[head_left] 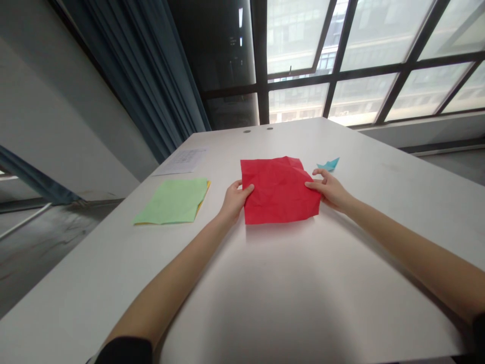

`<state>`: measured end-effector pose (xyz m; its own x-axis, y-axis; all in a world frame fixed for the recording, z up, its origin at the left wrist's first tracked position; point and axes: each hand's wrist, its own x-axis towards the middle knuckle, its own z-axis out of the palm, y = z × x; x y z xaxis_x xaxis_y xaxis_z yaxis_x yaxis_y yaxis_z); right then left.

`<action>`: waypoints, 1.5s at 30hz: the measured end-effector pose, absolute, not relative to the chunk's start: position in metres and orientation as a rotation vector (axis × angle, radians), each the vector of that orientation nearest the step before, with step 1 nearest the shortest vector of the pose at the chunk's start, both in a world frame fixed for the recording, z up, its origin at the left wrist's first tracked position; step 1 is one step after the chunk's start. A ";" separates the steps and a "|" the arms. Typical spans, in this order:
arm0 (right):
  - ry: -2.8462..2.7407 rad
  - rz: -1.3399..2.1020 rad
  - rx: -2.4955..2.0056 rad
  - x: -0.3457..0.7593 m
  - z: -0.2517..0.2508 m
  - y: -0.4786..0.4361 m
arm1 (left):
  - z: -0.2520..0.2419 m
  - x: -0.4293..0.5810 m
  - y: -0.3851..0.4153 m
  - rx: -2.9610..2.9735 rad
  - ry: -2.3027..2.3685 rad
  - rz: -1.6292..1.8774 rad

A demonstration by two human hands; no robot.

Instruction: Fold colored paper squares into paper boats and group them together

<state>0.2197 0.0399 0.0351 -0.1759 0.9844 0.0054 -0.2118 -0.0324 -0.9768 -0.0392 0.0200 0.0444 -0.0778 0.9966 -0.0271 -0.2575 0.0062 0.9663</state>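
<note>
Head view shows a red paper sheet (278,189) held up between two bare hands, in front of the wearer over the middle of the white table (273,283), its lower edge seeming just clear of the surface, with a soft red tint and shadow below. The left hand (235,198) pinches the left edge, thumb flat on the front face and fingers behind. The right hand (329,188) nips the opposite edge the same way, thumb on the front, while one finger lifts free of the paper. So each grip is closed on the sheet, though how firmly they press I cannot tell.

The sheet looks very light, thin and limp: its top edge bows near the right corner and shallow creases cross the face. It probably takes a fold readily, keeps every mark, and tears or crumples if pulled hard between the hands. It hardly looks slippery, so a gentle pinch should be enough. The best places to hold it are the side edges or the corners, thumb against fingertips, with light, even tension; squeezing the middle would likely add wrinkles. Near the right hand lies a small blue folded paper (329,165).
</note>
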 end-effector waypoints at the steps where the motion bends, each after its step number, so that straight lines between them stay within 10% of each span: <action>1: -1.195 1.421 -0.933 0.220 0.035 0.040 | 0.044 -0.040 0.021 0.975 1.094 1.406; 45: -1.388 1.202 -1.034 0.205 0.028 0.033 | 0.048 -0.032 0.018 1.074 0.943 1.401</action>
